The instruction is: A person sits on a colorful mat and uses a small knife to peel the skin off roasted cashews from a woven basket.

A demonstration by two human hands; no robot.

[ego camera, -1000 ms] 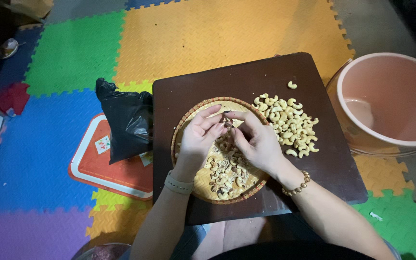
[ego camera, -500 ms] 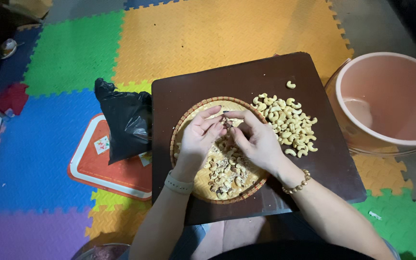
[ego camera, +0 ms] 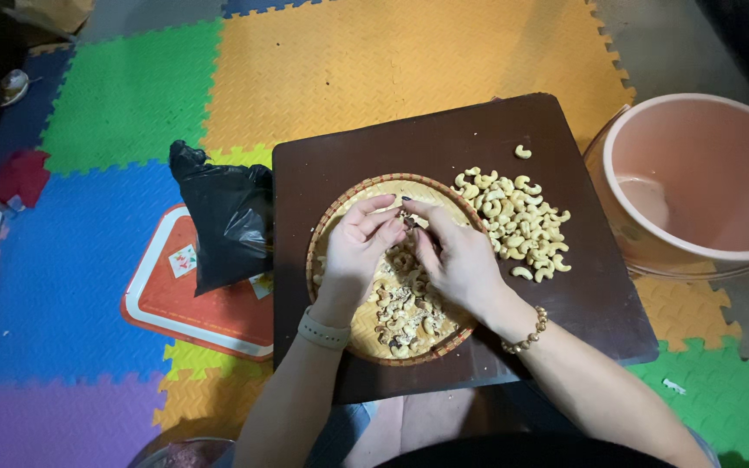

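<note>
- Two hands meet over a round woven tray (ego camera: pixel 333 227) on a dark brown table (ego camera: pixel 340 156)
- Left hand (ego camera: pixel 359 250) has its fingers curled inward, tips pinched on a small nut (ego camera: pixel 409 224) at the tray's upper middle
- Right hand (ego camera: pixel 459 260) comes in from the other side, thumb and forefinger closed on the same nut, so both grips touch it
- Below the hands, the tray holds a scatter of unpeeled nuts (ego camera: pixel 405 312) with brownish skin bits
- Just right of the tray, a pile of pale cashews (ego camera: pixel 522 224) lies on the bare table, with one stray cashew (ego camera: pixel 523 152) apart at the top
- Left wrist wears a pale band (ego camera: pixel 322 330), right wrist a bead bracelet (ego camera: pixel 527 333)
- Black bag (ego camera: pixel 223 217) leans at the table's left edge, resting on an orange tray (ego camera: pixel 175 299)
- Pink tub (ego camera: pixel 695 178) stands to the right, on the coloured foam mats (ego camera: pixel 132 95)
</note>
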